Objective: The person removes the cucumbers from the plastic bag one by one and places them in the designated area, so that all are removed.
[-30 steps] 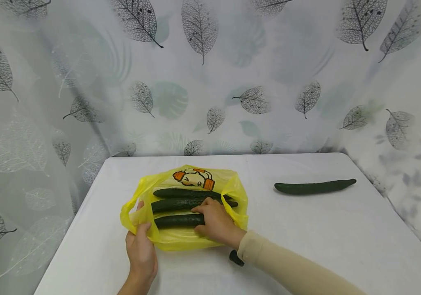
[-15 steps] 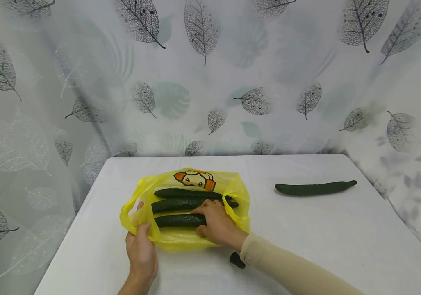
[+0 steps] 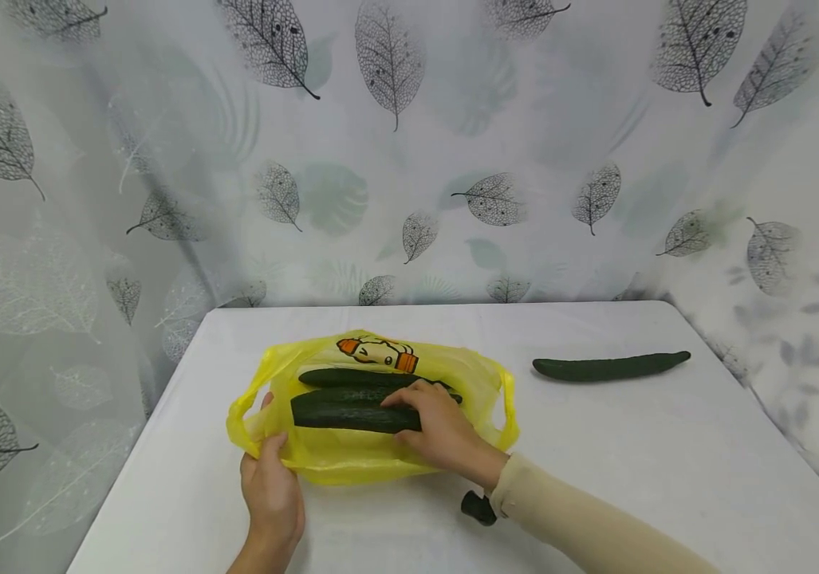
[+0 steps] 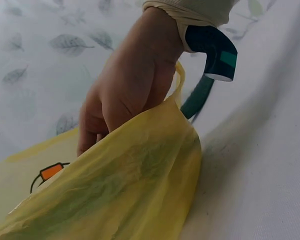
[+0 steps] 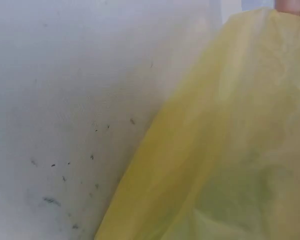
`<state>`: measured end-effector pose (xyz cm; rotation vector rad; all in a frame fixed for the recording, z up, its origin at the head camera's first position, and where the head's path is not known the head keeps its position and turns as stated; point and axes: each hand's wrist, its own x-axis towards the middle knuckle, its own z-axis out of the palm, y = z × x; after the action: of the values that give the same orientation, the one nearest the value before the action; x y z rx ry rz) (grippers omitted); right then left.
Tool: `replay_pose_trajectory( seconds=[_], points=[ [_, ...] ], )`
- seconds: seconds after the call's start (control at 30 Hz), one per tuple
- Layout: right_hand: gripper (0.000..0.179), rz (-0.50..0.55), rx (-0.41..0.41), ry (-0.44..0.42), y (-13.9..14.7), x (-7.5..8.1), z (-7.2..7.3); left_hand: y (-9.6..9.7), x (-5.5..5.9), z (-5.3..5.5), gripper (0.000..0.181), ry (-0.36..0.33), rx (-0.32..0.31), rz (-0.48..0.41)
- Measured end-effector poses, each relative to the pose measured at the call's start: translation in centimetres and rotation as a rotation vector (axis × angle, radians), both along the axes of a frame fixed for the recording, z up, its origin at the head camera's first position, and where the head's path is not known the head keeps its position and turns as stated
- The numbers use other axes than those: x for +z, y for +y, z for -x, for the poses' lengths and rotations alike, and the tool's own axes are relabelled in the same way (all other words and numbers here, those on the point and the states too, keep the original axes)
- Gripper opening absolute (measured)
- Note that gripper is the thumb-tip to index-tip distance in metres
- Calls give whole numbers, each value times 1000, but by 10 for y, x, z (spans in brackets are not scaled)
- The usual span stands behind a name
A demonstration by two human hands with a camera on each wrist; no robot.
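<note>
In the head view, a yellow plastic bag (image 3: 337, 472) with a cartoon print lies open on the table. Three dark green cucumbers lie in it side by side: a back cucumber (image 3: 352, 377), a middle cucumber (image 3: 340, 394) and a front cucumber (image 3: 352, 416). My left hand (image 3: 273, 496) grips the bag's left side, thumb in front and fingers behind the plastic. Reaching into the bag from the right, my right hand (image 3: 445, 426) holds the front cucumber's right part between thumb and fingers. The left wrist view shows the right hand (image 4: 130, 75) with its fingertips hidden behind the plastic.
Another cucumber (image 3: 610, 367) lies at the table's back right, outside the bag. A dark wrist device (image 3: 478, 508) sticks out below the right sleeve. The white table (image 3: 596, 446) meets a leaf-patterned curtain (image 3: 452, 159) behind. Small dark specks (image 5: 52, 201) mark the cloth.
The front cucumber has shifted back against the middle one with my right hand on it. The right hand moved slightly right, and the bag's right handle spread outward. The left hand barely moved.
</note>
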<state>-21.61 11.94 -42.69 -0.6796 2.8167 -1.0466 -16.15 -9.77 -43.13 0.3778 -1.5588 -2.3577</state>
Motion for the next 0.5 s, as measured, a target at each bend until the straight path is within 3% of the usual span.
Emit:
replay_pose_trajectory(
  seconds=[0.27,0.5],
  points=[
    [44,187,41,0,15,11,-13,0,1,1,57,-19,-4,7],
    [46,396,58,-34,21,35,-23,1,1,0,57,-8,-10,22]
  ],
)
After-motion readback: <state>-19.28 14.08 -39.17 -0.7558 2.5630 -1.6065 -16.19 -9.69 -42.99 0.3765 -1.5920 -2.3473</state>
